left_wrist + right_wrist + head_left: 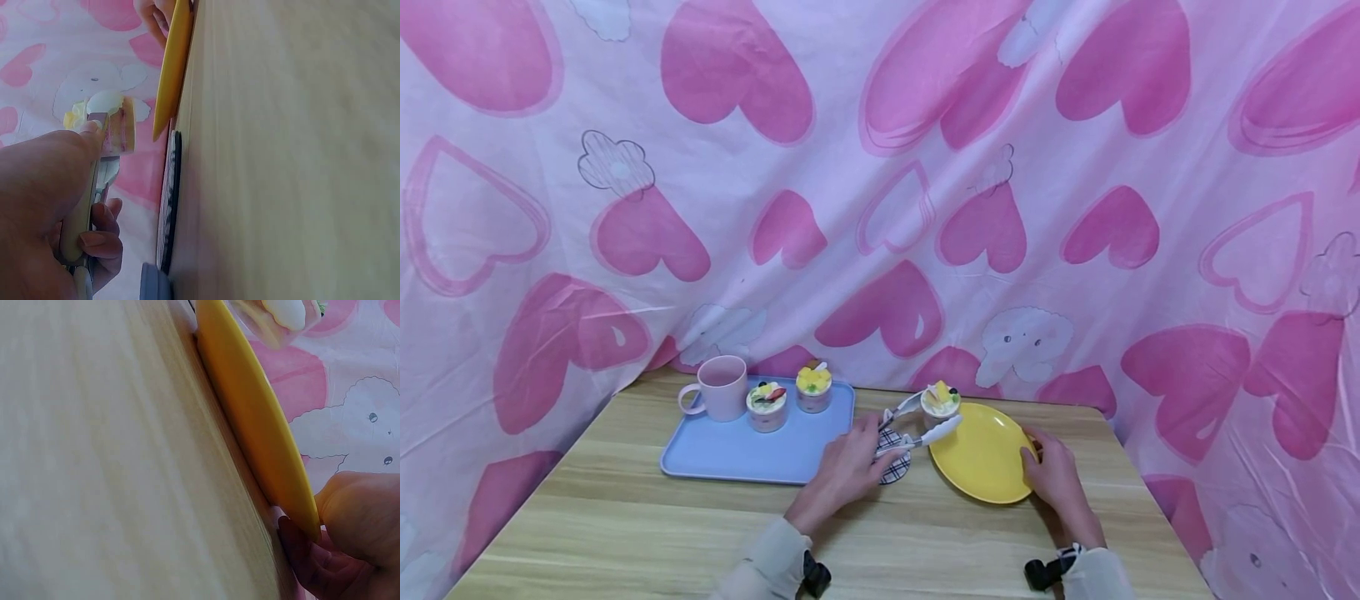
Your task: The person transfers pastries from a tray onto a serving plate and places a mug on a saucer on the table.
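Note:
My left hand point(848, 458) grips a pair of tongs point(917, 439) with white tips. Between those tips a small dessert cup point(940, 403), topped with cream and fruit, is held up at the left edge of a yellow plate point(981, 457). In the left wrist view the cup point(119, 128) hangs above table level, left of the plate point(172, 69). My right hand point(1058, 475) pinches the plate's right rim, thumb on top and fingers beneath, as the right wrist view shows with the plate point(256, 419) seen edge-on.
A blue tray point(730, 462) on the left bears a pink mug point(722, 387) and two more dessert cups, one with strawberry point(767, 408) and one with yellow fruit point(814, 388). A round checkered coaster point(895, 468) lies between tray and plate. A heart-patterned curtain point(880, 208) hangs behind the wooden table point(880, 542).

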Tool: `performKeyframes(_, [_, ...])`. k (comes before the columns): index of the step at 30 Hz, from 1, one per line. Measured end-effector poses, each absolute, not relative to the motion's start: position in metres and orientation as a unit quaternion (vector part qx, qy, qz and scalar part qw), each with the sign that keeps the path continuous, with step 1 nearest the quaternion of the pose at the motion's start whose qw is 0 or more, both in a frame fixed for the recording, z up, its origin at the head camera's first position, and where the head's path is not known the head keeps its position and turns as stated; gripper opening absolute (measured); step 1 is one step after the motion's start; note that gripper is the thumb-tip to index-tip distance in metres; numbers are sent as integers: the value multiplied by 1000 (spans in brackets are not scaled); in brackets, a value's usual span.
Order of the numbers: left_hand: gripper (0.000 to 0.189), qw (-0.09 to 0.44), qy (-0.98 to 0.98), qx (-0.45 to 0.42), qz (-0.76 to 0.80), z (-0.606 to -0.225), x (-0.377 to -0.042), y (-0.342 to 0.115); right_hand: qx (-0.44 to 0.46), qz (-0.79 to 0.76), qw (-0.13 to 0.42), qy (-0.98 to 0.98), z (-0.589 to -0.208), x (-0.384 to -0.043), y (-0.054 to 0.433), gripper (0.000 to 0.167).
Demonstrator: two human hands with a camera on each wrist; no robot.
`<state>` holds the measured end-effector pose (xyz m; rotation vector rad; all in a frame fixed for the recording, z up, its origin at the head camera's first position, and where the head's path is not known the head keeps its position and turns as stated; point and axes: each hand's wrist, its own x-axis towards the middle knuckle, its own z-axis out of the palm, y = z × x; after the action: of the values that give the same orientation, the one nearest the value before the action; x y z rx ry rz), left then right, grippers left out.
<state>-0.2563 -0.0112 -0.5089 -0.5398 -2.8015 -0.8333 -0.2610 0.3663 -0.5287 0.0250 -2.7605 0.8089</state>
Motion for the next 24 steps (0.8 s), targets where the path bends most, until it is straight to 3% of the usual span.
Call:
performKeyframes(14, [57,112,-933,-189,-285,-516,-262,15,-5,284,117,-952,-528,-261,367,43])
performKeyframes(24, [58,101,-932,-190,-292,-516,-268,28,-1,283,126,-951,-531,-264,367,42])
